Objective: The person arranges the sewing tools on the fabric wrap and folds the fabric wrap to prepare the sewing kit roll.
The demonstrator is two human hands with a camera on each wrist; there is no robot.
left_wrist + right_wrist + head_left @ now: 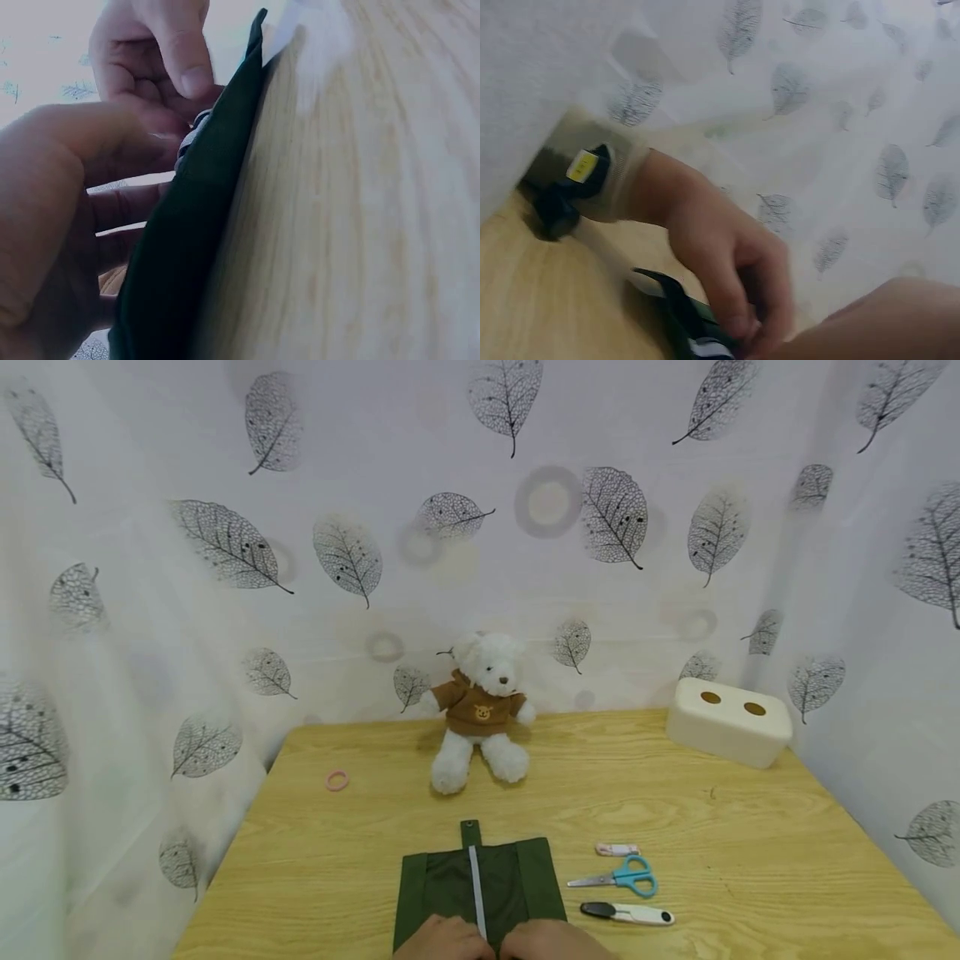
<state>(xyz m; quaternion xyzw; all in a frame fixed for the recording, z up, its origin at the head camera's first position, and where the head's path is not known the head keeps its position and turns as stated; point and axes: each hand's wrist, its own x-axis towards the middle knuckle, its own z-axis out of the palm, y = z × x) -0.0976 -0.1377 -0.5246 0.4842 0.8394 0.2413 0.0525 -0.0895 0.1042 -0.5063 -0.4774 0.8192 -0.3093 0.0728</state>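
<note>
A flat dark green cloth piece (442, 885) lies at the table's front, with a snap tab (470, 833) on its far edge and a grey strip (477, 893) down its middle. At its near edge my left hand (446, 941) and right hand (553, 942) meet on either side of the strip. In the left wrist view, the left hand (45, 187) pinches the cloth edge by the strip's dark and pale end (191, 140), its other fingers spread behind. There the right hand (154, 49) grips beside it, thumb bent down over curled fingers; their tips are partly hidden.
Right of the cloth lie blue-handled scissors (636, 877), a white and black cutter (630, 913) and a small pale pink item (618, 850). A white teddy bear (480, 706) sits behind. A pink ring (337, 780) and a white box (727, 722) are farther back.
</note>
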